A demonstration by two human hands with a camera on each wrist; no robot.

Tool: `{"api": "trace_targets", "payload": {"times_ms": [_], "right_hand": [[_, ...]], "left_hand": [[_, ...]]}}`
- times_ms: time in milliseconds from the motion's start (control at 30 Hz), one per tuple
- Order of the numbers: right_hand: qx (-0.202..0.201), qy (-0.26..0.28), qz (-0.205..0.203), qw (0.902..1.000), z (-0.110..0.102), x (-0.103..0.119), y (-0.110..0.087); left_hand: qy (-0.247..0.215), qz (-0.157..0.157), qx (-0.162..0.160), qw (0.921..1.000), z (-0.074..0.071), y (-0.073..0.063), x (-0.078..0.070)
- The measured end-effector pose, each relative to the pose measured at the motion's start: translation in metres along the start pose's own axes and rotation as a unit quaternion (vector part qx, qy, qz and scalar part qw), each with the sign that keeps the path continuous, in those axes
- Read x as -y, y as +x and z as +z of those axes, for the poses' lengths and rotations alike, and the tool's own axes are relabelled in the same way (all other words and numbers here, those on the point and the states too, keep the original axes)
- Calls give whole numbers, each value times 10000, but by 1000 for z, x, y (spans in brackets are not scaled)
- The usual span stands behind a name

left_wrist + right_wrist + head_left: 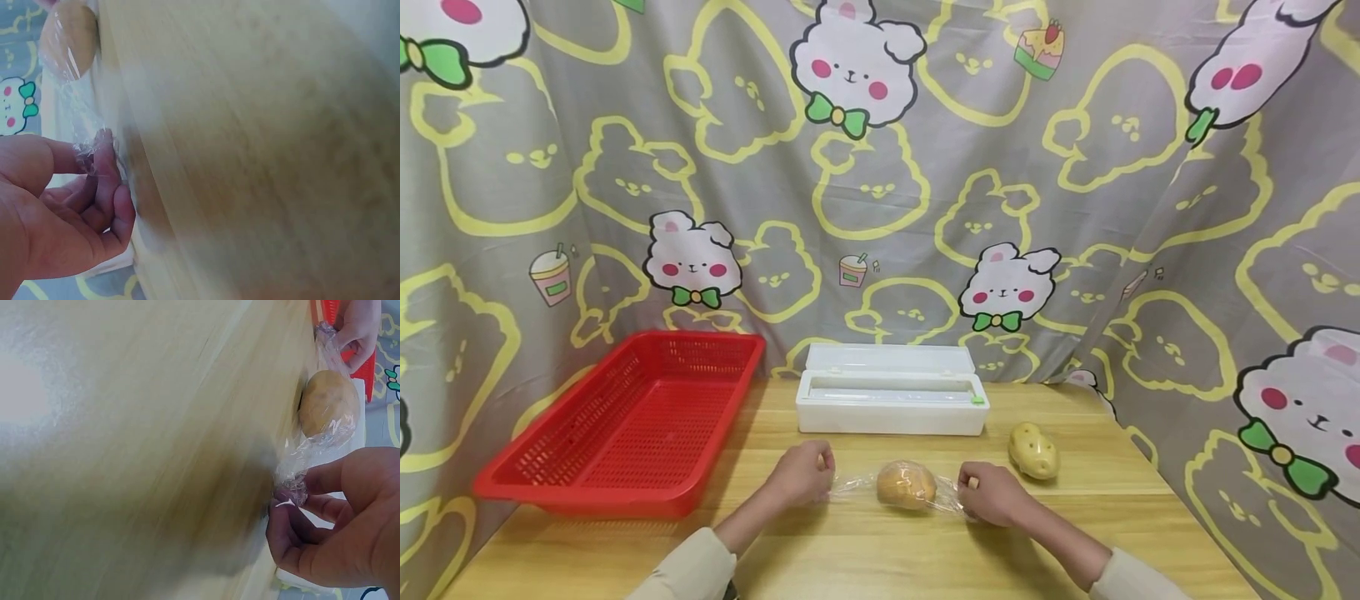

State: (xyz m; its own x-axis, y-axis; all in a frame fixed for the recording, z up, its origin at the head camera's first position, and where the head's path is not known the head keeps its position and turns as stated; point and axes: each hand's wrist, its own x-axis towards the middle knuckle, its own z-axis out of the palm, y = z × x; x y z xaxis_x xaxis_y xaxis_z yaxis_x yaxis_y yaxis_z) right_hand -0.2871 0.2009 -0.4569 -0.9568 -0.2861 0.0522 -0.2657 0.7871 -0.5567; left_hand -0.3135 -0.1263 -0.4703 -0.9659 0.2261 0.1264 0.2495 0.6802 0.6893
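Observation:
A potato (906, 485) wrapped in clear cling film sits between the two hands, near the middle of the table. The film (81, 112) is gathered into a twisted tail on either side of it. My left hand (802, 473) pinches the left tail between thumb and fingers. On the other side, my right hand (994, 493) pinches the right tail (292, 469). Beyond the right hand lies an unwrapped potato (1033, 451). A white cling film dispenser box (891, 418) stands behind the wrapped potato, its lid raised and a roll inside.
A red plastic basket (700, 467) stands at the left of the wooden table (865, 558). Patterned grey curtains (895, 192) hang behind and along both sides of the table.

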Motion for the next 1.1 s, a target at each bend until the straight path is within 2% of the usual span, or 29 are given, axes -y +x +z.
{"api": "trace_targets", "payload": {"times_ms": [233,433,667,800,867,967,1033,1100], "right_hand": [[-218,58,-228,9995,-2,-2,-2],[-273,69,-323,9991,-3,-3,-3],[-130,76,-112,9998,-9,2,-6],[-84,32,212,9997,-18,8,-4],[-144,9,319,9994,-22,12,-2],[-354,-76,280,9990,-25,18,4],[-476,-137,228,9985,-25,23,9],[-515,-78,84,9986,-23,28,14]], "left_hand": [[6,58,-254,9997,-8,-6,-4],[-273,60,-51,9996,-15,-4,4],[-470,-161,70,9987,-24,-3,7],[-156,-256,-180,9994,-26,0,0],[62,-137,-388,9991,-26,1,-7],[314,323,-654,9968,-25,1,-22],[394,688,-672,9946,-20,0,-34],[423,997,-557,9926,-14,-1,-47]]}}
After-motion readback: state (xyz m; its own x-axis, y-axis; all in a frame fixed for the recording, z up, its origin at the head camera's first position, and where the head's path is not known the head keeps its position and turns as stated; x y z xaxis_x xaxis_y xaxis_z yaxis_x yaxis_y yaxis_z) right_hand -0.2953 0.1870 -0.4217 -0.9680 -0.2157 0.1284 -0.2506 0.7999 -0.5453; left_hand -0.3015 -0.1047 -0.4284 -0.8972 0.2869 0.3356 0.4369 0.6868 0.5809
